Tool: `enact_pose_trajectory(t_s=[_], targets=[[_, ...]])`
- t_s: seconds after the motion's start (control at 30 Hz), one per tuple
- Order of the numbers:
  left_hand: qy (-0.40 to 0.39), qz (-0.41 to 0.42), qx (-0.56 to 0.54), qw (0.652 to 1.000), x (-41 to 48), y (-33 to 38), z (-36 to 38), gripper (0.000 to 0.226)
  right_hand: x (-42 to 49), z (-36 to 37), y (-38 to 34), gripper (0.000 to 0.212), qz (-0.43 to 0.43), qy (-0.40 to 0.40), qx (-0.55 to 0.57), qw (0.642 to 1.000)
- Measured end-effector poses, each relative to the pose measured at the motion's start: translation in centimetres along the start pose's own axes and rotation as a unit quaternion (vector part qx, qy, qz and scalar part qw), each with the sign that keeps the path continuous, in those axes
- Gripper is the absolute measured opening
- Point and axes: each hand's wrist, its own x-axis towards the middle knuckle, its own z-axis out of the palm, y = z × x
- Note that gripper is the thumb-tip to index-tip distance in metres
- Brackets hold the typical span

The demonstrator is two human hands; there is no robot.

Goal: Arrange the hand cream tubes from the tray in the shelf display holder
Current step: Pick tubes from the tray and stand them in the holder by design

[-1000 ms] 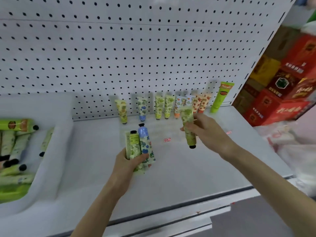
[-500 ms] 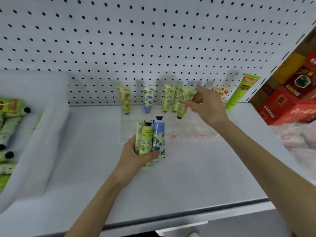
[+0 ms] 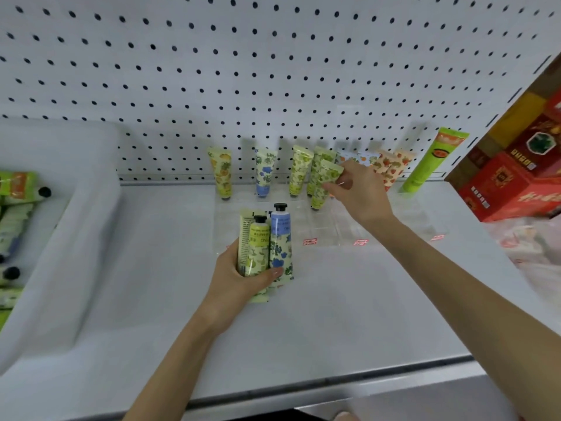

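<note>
- while the right hand (image 3: 358,189) pinches a green-leaf tube (image 3: 322,185) cap-down over the clear holder (image 3: 343,229), toward 12 o'clock, the tube leans. a tilted entry could miss its slot and tip the back-row tubes (image 3: 300,171) touching or just behind it.
- the holder is nearly invisible against the white shelf (image 3: 334,314), so its dividers are easy to misjudge. which slot the cap is over cannot be told.
- the left hand (image 3: 239,281) grips a bundle of tubes (image 3: 258,247) caps up at centre, a blue-flower tube (image 3: 280,241) outermost. that one could slide out if the grip loosens.
- open room lies toward 6 o'clock, up to the shelf's front edge (image 3: 334,387).
- the tray (image 3: 100,208), with more tubes (image 3: 18,186), walls off 9 o'clock. red boxes (image 3: 510,183) crowd 2 o'clock, and the pegboard (image 3: 273,71) closes 12 o'clock.
</note>
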Motion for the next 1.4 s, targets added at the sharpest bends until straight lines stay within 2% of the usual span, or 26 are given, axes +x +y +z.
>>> enact_pose_trajectory(t_s=[0.23,0.47,0.57,0.7,0.77,0.83,0.9,1.07,1.3,1.4], targets=[[-0.002,-0.001,-0.013,1.000,0.0,0.1,0.0,0.046,0.4,0.0,-0.1,0.023,0.014,-0.026,-0.022,0.999],[-0.004,0.000,-0.009,1.000,0.0,0.1,0.0,0.041,0.4,0.0,0.1,0.024,0.018,-0.029,0.005,0.999],[-0.005,-0.001,-0.008,1.000,0.1,0.1,0.0,0.039,0.1,-0.7,0.1,0.026,0.042,-0.041,0.057,0.997],[-0.006,-0.006,-0.015,1.000,0.1,0.0,0.0,0.039,-3.0,-2.5,-0.3,0.021,0.082,0.003,0.147,0.986],[-0.007,-0.005,-0.017,1.000,0.1,0.0,-0.1,0.041,-5.5,-2.2,-1.0,0.014,0.109,-0.039,0.221,0.968],[-0.008,0.000,-0.024,1.000,0.1,-0.1,-0.1,0.043,-8.0,-0.9,-2.1,0.009,0.143,-0.134,0.317,0.928],[-0.003,0.005,-0.026,1.000,0.1,0.0,0.0,0.044,-9.6,0.7,-3.0,0.008,0.161,-0.187,0.360,0.900],[-0.006,0.015,-0.013,1.000,-0.3,0.0,0.0,0.040,-10.7,3.1,-4.1,0.009,0.190,-0.196,0.427,0.862],[-0.020,0.006,-0.054,0.998,-0.9,0.5,-0.5,0.044,-10.6,3.5,-4.7,0.011,0.156,-0.194,0.405,0.880],[0.000,0.002,-0.074,0.997,-1.4,0.6,-1.5,0.043,-10.0,2.6,-4.7,0.022,0.150,-0.163,0.413,0.883]])
